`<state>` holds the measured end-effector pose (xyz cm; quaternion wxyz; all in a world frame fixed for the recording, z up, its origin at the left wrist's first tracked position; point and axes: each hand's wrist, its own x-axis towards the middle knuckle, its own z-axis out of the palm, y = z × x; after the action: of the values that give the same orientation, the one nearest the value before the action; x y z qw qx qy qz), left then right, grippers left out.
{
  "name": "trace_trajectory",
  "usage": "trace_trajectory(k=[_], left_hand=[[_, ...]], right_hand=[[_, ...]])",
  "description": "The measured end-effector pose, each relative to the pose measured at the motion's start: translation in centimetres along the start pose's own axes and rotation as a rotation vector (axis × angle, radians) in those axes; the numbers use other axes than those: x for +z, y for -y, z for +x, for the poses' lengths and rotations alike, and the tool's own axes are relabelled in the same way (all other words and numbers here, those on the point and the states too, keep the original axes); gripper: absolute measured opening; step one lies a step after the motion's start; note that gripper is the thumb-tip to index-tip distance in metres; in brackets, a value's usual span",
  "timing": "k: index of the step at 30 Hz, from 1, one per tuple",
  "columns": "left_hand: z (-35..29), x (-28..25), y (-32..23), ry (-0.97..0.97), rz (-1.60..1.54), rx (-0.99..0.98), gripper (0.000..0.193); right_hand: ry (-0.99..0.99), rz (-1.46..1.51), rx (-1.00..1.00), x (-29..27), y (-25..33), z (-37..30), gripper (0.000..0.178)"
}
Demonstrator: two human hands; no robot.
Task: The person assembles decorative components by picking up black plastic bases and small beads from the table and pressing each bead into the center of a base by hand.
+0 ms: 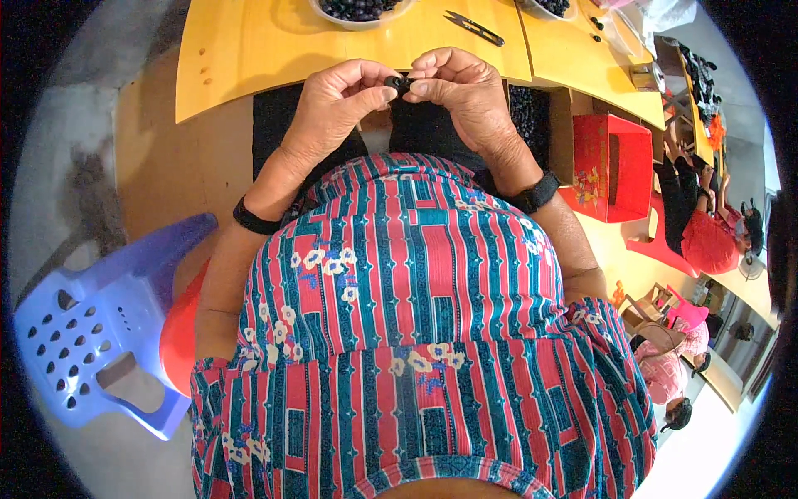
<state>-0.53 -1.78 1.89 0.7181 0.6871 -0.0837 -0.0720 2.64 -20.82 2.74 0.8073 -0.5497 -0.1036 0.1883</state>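
Observation:
A small black rounded part (398, 83) sits between my two hands, just off the table's front edge. Thumb and fingertips of my left hand (339, 101) pinch its left side. From the other side, the thumb and forefinger of my right hand (465, 96) close on it too. The part's exact kind is too small to make out, and my fingers cover some of it. Beyond my hands, a clear plastic bowl (359, 24) of small dark pieces stands on the yellow table (266, 41). Black thread snips (475, 28) lie on the tabletop to the right of the bowl.
A second bowl of dark pieces (550, 8) stands farther right. An open red box (611, 166) is below the table at right. A blue plastic chair (91, 333) stands at my left. Other people (715, 241) sit at the far right.

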Motion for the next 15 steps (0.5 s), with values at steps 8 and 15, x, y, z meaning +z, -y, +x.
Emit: trace_trajectory(k=[8, 15], left_hand=[[0.4, -0.3, 0.7, 0.034, 0.03, 0.017, 0.016], [0.4, -0.2, 0.9, 0.041, 0.078, 0.037, 0.015]], right_hand=[[-0.001, -0.086, -0.009, 0.0, 0.0, 0.3, 0.017], [-0.012, -0.116, 0.0, 0.2, 0.2, 0.1, 0.016]])
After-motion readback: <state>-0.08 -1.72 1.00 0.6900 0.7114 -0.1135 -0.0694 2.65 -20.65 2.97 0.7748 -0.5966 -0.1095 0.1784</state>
